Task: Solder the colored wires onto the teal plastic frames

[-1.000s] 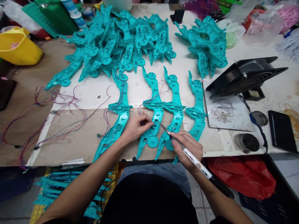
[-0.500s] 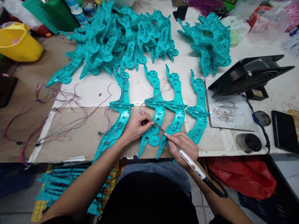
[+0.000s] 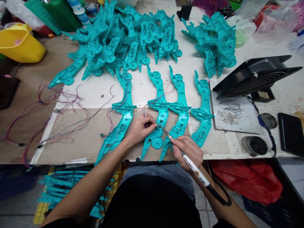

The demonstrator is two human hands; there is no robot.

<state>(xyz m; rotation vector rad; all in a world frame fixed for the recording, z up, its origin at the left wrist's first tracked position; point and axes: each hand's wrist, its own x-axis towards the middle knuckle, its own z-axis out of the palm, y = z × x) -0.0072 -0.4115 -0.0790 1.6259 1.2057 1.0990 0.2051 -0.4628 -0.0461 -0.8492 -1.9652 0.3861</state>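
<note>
My right hand [image 3: 187,152] is closed round a soldering iron [image 3: 195,169] with a white handle and a black cord. The iron's tip slants up and left to a teal plastic shell [image 3: 159,122] lying on the table. My left hand [image 3: 142,127] is pinched over the left side of this shell, with thin red and dark wires [image 3: 144,111] running out from the fingers. The wire ends at the fingertips are too small to make out. Another teal shell with wires [image 3: 124,117] lies left of my left hand, and two more rest to the right.
Heaped teal shells [image 3: 114,41] cover the back of the table, with a smaller pile [image 3: 215,44] at back right. A black fan [image 3: 251,77] stands right, by a board [image 3: 234,117] with solder scraps and a round tin [image 3: 254,145]. Loose wires [image 3: 68,104] spread left, near a yellow bin [image 3: 22,42].
The soldering iron and my right hand have shifted very slightly right and down. My left hand keeps its pinch at the same spot on the shell.
</note>
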